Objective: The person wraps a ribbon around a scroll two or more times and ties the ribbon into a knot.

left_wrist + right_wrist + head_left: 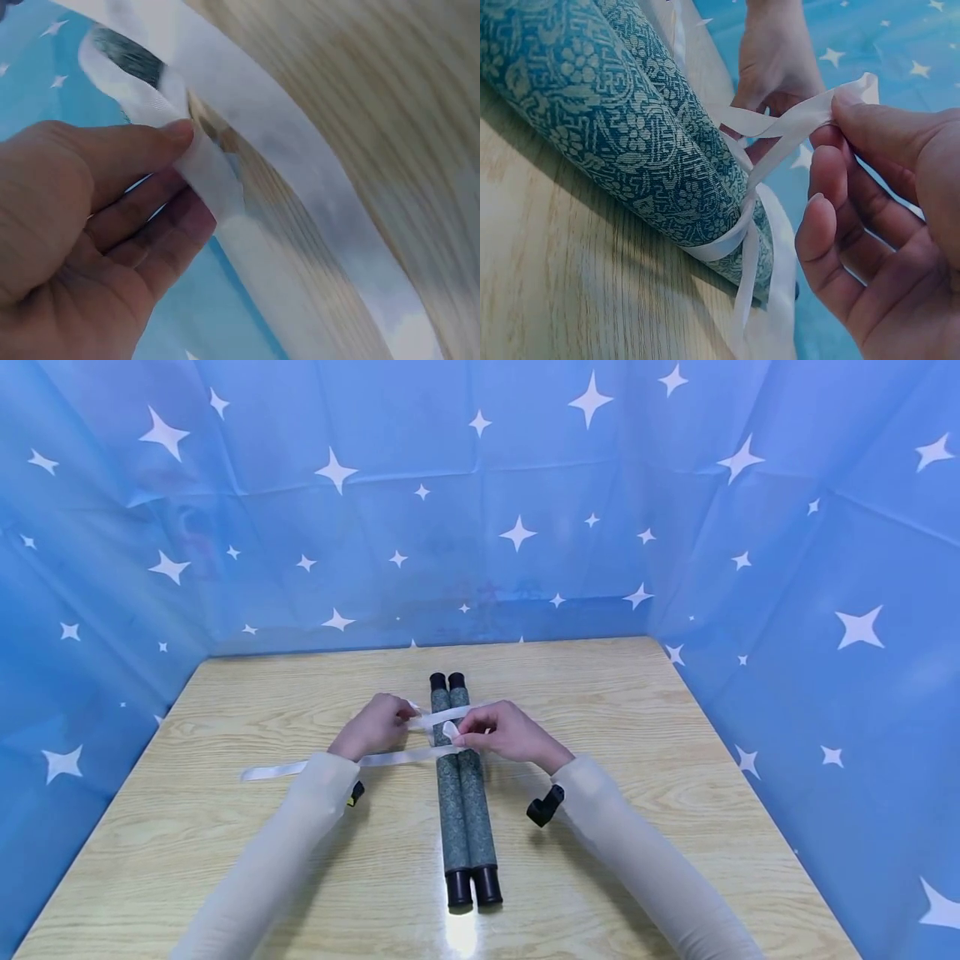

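White satin-like ribbon [795, 129] is pinched in two places. In the right hand [510, 735] it is gripped between thumb and forefinger, a folded end jutting past their tips, while the other fingers are loosely curled and parted. In the left hand [377, 724] another stretch is held between thumb and fingertips. Below the right fingertips, paired scroll rolls [453, 793] are encircled by the ribbon, which is crossed over itself. They are covered in blue-green brocade patterned with pale flowers and angular fretwork, and ended with smooth black knobs [459, 889]. Pale wood-grain tabletop [637, 718] is seen beneath the fingers; star-printed blue cloth [420, 527] is hung beyond them.
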Available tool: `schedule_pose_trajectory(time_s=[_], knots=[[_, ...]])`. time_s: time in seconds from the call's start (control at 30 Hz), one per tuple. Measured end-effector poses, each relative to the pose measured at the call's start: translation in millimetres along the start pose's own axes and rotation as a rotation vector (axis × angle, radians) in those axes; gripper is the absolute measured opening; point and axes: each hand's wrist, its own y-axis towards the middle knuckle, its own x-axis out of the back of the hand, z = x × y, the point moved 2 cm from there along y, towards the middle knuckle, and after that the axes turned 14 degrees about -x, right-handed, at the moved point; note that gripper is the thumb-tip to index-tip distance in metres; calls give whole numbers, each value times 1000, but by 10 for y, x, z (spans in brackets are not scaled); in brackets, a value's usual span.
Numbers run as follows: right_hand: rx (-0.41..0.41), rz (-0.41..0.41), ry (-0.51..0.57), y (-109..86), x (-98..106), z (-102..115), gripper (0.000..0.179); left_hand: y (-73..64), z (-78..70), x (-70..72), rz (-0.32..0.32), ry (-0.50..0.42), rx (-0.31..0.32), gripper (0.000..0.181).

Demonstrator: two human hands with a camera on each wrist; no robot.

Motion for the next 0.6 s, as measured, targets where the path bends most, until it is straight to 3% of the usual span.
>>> schedule_pose_trajectory(time_s=[0.1,0.23,0.33,0.6], knots=[[-3,-2,2,-2,-5,-9,10,-27,25,11,27,90,0,21],[-14,-4,0,0,12,-3,10,-76,68,44,21,139,-28,13],[-17,-8,-7,-3,25,7,10,-123,54,95,3,114,-45,13],[-41,-6,2,-4,51,-16,9,-199,-87,289,-45,-11,-12,11]])
